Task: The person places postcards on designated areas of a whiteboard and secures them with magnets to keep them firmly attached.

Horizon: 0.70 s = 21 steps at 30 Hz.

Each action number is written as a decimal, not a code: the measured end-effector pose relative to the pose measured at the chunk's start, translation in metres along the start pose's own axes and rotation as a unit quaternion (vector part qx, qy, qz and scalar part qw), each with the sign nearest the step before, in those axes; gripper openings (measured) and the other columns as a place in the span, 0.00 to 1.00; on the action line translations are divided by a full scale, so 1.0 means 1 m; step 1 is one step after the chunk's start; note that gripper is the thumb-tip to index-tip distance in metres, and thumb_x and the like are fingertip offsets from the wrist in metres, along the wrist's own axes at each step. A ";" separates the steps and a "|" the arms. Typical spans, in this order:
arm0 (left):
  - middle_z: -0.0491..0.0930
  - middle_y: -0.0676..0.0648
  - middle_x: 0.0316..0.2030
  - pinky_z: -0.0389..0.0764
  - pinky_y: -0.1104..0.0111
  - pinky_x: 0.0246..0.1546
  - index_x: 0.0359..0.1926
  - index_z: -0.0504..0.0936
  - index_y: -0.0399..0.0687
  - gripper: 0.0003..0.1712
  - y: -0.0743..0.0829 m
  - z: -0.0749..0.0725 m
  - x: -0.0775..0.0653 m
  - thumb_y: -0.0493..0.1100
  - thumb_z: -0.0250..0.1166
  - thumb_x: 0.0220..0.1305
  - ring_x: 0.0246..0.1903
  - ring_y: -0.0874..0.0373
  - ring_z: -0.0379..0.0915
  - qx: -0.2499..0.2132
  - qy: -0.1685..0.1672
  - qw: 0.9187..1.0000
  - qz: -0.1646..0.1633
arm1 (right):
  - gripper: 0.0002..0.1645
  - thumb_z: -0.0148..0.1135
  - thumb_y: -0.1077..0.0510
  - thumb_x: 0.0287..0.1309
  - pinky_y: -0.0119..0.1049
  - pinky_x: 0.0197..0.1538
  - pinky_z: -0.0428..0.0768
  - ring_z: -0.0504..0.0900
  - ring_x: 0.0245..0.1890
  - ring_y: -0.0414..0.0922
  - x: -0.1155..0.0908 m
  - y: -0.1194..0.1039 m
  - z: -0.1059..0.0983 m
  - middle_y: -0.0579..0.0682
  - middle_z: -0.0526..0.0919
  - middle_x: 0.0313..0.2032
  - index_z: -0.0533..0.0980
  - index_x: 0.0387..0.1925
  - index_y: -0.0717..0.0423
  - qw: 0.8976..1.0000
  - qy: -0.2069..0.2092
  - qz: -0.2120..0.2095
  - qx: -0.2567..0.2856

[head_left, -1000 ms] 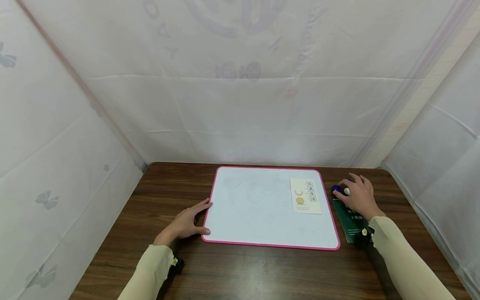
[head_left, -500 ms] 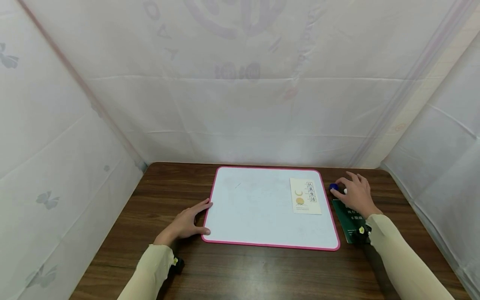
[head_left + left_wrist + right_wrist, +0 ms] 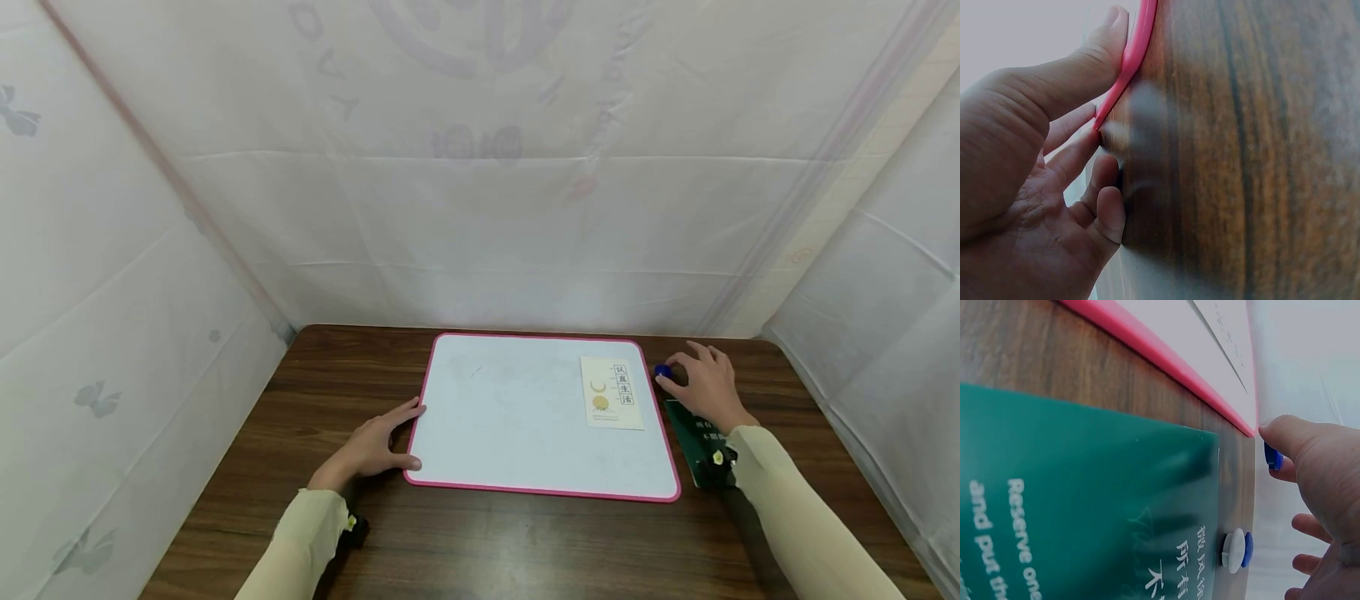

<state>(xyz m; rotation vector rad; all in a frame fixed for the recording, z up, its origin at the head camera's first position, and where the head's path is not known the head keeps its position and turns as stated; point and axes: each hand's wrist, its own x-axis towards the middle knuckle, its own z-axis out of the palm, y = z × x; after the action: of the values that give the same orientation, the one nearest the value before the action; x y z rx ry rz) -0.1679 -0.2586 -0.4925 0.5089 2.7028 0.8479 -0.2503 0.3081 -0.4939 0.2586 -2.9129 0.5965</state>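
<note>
A whiteboard (image 3: 510,450) with a pink rim lies flat on the wooden table. My left hand (image 3: 367,446) rests at its left edge, fingers spread, thumb (image 3: 1100,53) touching the rim near the corner. Between thumb and forefinger my right hand (image 3: 708,387) pinches a round blue magnet (image 3: 662,371), just off the board's right edge. In the right wrist view this magnet (image 3: 1272,456) shows edge-on, partly covered by the fingers. A cream card (image 3: 611,408) with printed characters lies on the board's right side.
Under the right forearm lies a dark green card (image 3: 686,433) with white writing. Beyond its end, a white magnet (image 3: 1233,551) and another blue magnet (image 3: 1247,550) sit on the table. White fabric walls (image 3: 480,250) enclose the table's back and sides.
My right hand has moved slightly left and away from me with the blue magnet, toward the board. The left hand and whiteboard have stayed in place.
</note>
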 end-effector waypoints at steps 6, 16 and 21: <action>0.55 0.41 0.79 0.52 0.31 0.69 0.78 0.64 0.47 0.51 0.002 -0.001 -0.001 0.54 0.78 0.58 0.75 0.33 0.53 -0.002 -0.002 1.000 -0.004 | 0.21 0.71 0.53 0.62 0.80 0.66 0.46 0.52 0.68 0.80 0.001 -0.002 0.003 0.80 0.61 0.68 0.80 0.48 0.65 1.000 0.005 0.002 -0.003; 0.55 0.40 0.79 0.55 0.29 0.67 0.77 0.65 0.47 0.51 0.004 -0.001 -0.002 0.54 0.78 0.57 0.74 0.31 0.54 -0.003 0.002 1.000 -0.003 | 0.23 0.72 0.53 0.61 0.80 0.67 0.46 0.51 0.69 0.80 0.004 -0.008 0.007 0.79 0.60 0.69 0.80 0.50 0.65 1.000 0.000 0.009 -0.001; 0.55 0.41 0.79 0.54 0.30 0.68 0.77 0.65 0.47 0.51 0.004 -0.001 -0.001 0.53 0.78 0.58 0.75 0.32 0.53 -0.006 0.001 1.000 -0.004 | 0.22 0.72 0.54 0.61 0.79 0.67 0.45 0.51 0.69 0.79 0.006 -0.011 0.009 0.78 0.60 0.69 0.80 0.51 0.65 1.000 -0.003 0.009 0.005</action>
<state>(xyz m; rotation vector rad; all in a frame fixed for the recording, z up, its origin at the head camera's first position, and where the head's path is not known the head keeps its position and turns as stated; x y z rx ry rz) -0.1659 -0.2561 -0.4893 0.4955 2.6978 0.8638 -0.2550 0.2934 -0.4971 0.2358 -2.9211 0.6132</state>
